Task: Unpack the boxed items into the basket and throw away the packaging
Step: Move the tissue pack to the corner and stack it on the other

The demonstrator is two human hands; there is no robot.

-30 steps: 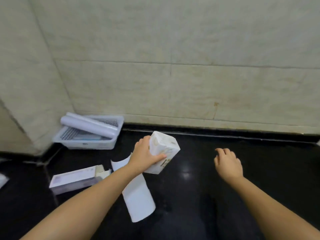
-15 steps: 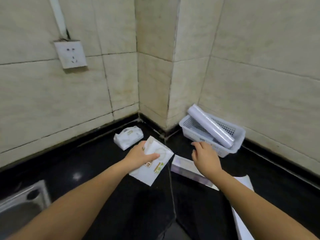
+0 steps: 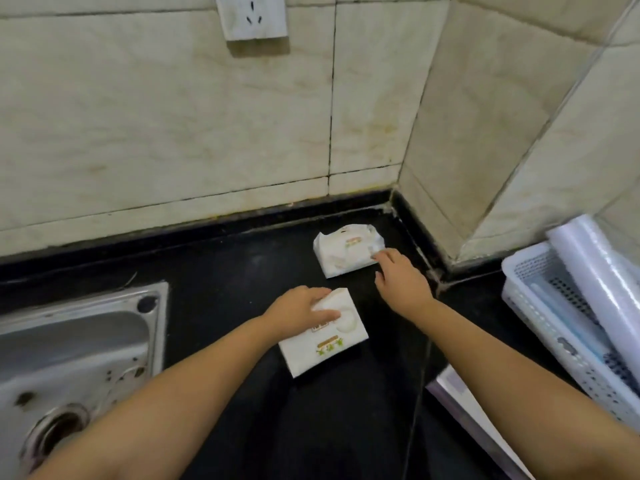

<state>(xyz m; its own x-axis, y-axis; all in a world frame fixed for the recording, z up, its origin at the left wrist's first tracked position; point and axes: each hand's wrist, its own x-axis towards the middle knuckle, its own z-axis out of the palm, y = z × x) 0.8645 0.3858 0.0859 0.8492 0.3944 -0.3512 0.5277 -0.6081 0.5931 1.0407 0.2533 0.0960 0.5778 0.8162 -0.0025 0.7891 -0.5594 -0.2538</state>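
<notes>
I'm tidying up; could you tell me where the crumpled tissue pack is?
On the black counter in the back corner, at the right hand's fingers.

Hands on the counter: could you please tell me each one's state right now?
Left hand: closed on the near white pack.
Right hand: open, fingertips touching the far pack.

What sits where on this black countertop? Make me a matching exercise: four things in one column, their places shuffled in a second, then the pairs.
Things:
1. white printed packet
2. crumpled white packet
3. clear film roll
4. white wall socket

Places:
A. lying across the white perforated basket
B. on the tiled wall
C. under the left hand
D. near the corner, at the right hand fingertips

Pairs: 1-C, 2-D, 3-A, 4-B
</notes>
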